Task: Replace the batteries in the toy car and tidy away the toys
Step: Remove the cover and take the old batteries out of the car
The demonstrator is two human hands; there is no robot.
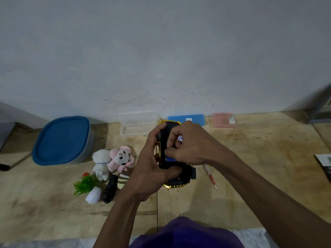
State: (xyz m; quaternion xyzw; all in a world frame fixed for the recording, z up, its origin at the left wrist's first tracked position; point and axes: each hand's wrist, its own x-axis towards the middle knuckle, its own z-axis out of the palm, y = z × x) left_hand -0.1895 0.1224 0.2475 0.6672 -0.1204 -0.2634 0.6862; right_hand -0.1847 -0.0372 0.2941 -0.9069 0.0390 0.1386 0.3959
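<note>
Gripping the upturned toy car (163, 140) — black underside, gold trim — left hand (148, 169); right hand (189, 145) pinches a battery (179, 138).

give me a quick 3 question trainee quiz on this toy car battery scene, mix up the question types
1. True or false: the toy car is held underside up, above the table.
2. Which hand works at the batteries? A) left hand B) right hand
3. Fill in: the big container at the left has a ____ lid.

Key:
1. True. The black underside and a blue battery face the camera.
2. B. The left hand grips the car body.
3. Blue.
</note>
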